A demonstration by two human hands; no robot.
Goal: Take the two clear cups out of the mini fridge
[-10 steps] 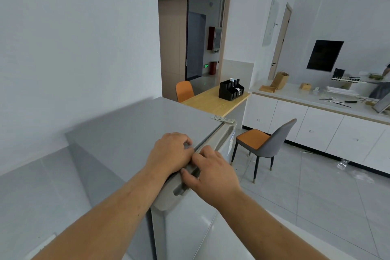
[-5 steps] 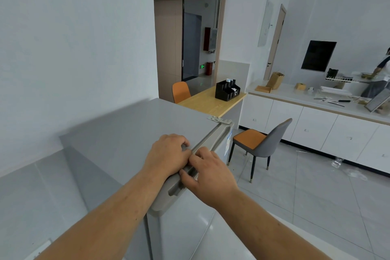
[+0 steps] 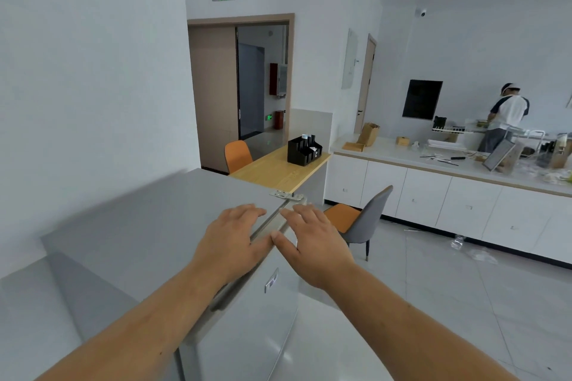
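The grey mini fridge stands below me against the left wall, and its door looks shut or barely ajar. The two clear cups are hidden from view. My left hand lies flat on the fridge top by the door's upper edge, fingers stretched out, holding nothing. My right hand hovers over the door's top edge with fingers spread and its thumb touching that edge. The metal hinge sits just beyond both hands.
A grey and orange chair stands right of the fridge on the tiled floor. Behind the fridge is a wooden table with a black organiser. A white counter runs along the right, where another person stands.
Both hands have let go of the handle recess in the door's top, opened flat and slid toward the hinge. The view has swung up and to the right.
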